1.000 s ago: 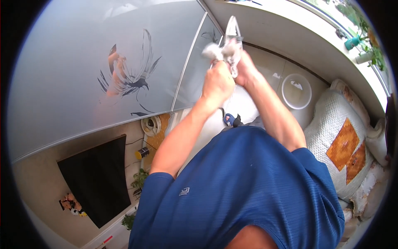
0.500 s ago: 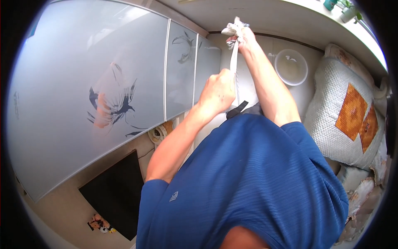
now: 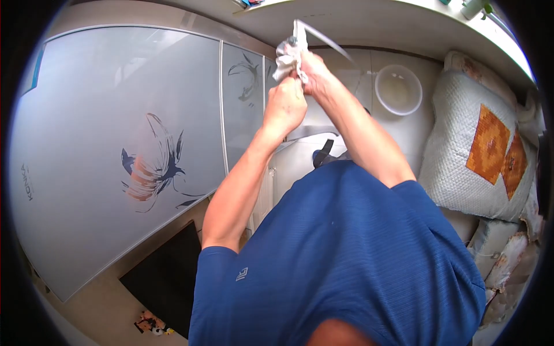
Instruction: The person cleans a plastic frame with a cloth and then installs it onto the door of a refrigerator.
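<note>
Past the navy-blue, short-sleeved shirt [image 3: 340, 242], the left hand [image 3: 285, 105] is curled tight and seems to grip the long, thin, pale strip [image 3: 324, 37], though its fingertips are hidden. It has moved up: half a second ago it stood well below the right hand [image 3: 314, 72], with the strip running straight between them; now the two nearly meet. The right hand is closed around the crumpled white fabric cloth [image 3: 287, 62], which sits bunched just above the left fist. Beyond the cloth the strip shows bent over toward the right, slightly blurred. With the span between the hands gone, that bared far length appears to have passed through the cloth. Farther right, a round, translucent white plastic tub [image 3: 398, 112] rests on the glossy white tile floor [image 3: 360, 92], apart from both hands.
</note>
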`<state>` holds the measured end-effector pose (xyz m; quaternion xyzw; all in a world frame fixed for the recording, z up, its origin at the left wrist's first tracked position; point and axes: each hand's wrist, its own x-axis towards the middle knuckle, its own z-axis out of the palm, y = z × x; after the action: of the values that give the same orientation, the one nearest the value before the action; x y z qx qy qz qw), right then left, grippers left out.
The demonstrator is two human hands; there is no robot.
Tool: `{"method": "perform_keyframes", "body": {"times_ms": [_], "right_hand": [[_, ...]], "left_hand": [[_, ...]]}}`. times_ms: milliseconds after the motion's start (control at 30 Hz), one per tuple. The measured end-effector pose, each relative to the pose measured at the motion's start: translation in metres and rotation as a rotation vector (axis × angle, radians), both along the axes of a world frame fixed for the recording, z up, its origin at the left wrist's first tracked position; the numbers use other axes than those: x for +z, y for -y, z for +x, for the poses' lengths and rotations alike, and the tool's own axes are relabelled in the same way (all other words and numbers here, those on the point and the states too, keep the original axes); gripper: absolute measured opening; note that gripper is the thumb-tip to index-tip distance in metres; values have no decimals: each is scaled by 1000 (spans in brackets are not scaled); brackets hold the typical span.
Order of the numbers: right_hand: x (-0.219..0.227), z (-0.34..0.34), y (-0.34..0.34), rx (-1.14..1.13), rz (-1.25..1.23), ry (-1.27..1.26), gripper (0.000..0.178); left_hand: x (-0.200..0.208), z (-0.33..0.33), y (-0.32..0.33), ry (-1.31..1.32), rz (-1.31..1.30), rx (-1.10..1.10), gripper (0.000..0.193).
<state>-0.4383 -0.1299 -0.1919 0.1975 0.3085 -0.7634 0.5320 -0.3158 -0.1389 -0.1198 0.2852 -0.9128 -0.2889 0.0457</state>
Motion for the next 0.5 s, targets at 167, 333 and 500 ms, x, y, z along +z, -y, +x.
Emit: {"method": "perform_keyframes", "body": {"times_ms": [167, 333, 500], "right_hand": [[-49, -101, -5, -76, -214, 76, 22], [-77, -151, -3, -63, -344, -59, 26], [-51, -161, 9, -20, -59, -511, 20]], "left_hand": [[31, 1, -35, -68, 108, -119, 36], [59, 8, -45, -17, 180, -124, 33], [90, 40, -58, -21, 316, -78, 30]]}}
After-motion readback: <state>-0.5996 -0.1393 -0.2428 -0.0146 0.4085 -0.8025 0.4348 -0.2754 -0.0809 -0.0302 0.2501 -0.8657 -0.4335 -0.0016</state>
